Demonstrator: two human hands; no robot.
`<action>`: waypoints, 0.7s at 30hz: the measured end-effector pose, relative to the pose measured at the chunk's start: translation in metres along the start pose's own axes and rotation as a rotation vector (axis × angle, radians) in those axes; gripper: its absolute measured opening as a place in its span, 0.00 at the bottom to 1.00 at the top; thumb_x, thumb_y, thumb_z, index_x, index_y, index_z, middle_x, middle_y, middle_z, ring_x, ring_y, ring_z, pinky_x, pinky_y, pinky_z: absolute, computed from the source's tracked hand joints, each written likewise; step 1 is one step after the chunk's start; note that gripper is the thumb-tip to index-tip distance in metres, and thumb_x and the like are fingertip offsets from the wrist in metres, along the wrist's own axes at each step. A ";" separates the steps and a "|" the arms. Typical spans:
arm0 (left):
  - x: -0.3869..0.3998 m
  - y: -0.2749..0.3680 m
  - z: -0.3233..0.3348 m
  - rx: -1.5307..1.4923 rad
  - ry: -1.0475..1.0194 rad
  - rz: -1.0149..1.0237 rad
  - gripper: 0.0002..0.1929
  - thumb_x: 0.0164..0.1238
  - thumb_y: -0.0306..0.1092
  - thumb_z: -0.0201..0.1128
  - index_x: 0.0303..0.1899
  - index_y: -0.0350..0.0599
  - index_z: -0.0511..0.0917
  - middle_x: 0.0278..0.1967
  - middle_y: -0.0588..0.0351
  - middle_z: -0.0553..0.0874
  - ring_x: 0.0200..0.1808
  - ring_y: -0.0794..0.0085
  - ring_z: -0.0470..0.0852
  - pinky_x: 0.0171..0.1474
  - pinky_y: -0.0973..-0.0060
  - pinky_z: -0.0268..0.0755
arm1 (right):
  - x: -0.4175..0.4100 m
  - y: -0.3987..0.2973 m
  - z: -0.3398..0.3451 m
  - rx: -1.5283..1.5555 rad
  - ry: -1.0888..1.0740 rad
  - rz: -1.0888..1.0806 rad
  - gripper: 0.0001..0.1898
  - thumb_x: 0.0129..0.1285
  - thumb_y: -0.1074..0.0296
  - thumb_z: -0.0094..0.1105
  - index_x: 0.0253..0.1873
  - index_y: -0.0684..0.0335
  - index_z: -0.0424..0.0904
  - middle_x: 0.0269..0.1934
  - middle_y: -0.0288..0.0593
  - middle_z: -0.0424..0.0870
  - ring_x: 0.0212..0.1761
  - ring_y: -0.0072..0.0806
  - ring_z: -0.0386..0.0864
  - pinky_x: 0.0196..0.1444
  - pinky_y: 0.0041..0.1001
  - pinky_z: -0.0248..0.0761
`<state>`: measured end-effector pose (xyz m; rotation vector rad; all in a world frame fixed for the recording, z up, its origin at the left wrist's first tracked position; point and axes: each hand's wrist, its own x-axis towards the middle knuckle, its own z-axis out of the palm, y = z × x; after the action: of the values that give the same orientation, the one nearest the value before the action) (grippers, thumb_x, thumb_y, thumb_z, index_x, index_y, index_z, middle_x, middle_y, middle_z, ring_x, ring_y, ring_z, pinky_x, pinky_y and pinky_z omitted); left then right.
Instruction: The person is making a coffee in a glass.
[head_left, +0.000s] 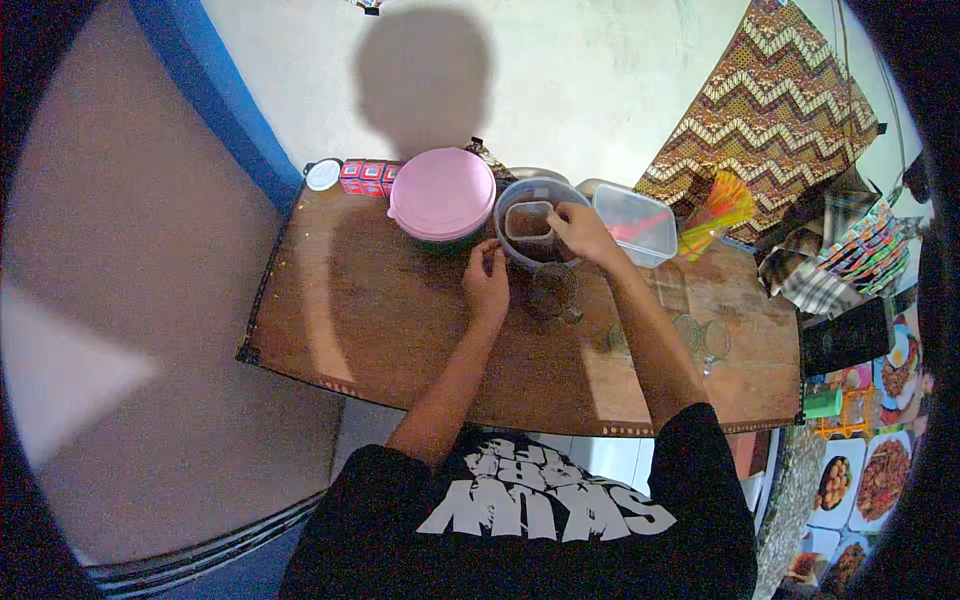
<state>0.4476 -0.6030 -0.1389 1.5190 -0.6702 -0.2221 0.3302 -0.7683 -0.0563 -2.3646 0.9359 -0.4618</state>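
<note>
A round clear plastic tub (514, 252) stands near the back of the wooden table, with dark contents low inside. Over its opening, a small rectangular clear plastic container (529, 220) is pinched at its right edge by my right hand (585, 231). The fingertips of my left hand (487, 285) rest against the tub's left front rim. Just in front of the tub stands a glass mug (553, 291), its contents dark and hard to make out. To the left is a larger round container with a pink lid (442, 193).
A rectangular clear plastic box (634, 225) with something red inside stands right of the tub. Beyond it are colourful straws (716, 214). Several glasses (701, 337) sit beside my right forearm. Red-and-blue boxes (367, 178) and a white-lidded jar (323, 175) line the table's back left.
</note>
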 end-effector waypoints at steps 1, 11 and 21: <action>-0.001 0.001 0.000 -0.018 -0.010 -0.028 0.11 0.78 0.31 0.63 0.55 0.39 0.82 0.49 0.51 0.89 0.50 0.66 0.87 0.57 0.67 0.78 | -0.002 -0.001 -0.002 0.030 0.019 0.020 0.22 0.74 0.53 0.57 0.48 0.72 0.85 0.41 0.64 0.88 0.44 0.54 0.88 0.49 0.44 0.78; -0.002 0.001 -0.003 -0.030 -0.047 -0.009 0.14 0.77 0.29 0.65 0.59 0.38 0.81 0.52 0.49 0.90 0.54 0.64 0.87 0.60 0.65 0.78 | -0.009 -0.013 -0.031 0.176 0.153 0.037 0.25 0.74 0.49 0.59 0.48 0.74 0.85 0.39 0.68 0.87 0.45 0.57 0.88 0.51 0.45 0.78; -0.006 0.001 -0.011 -0.041 -0.150 0.019 0.19 0.76 0.25 0.63 0.66 0.37 0.78 0.55 0.47 0.89 0.56 0.63 0.87 0.64 0.66 0.77 | -0.003 -0.001 -0.044 0.227 0.155 0.045 0.24 0.73 0.51 0.61 0.52 0.73 0.86 0.44 0.66 0.89 0.48 0.51 0.89 0.53 0.41 0.78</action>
<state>0.4487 -0.5905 -0.1383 1.4663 -0.7939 -0.3363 0.3065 -0.7819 -0.0210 -2.1230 0.9495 -0.7034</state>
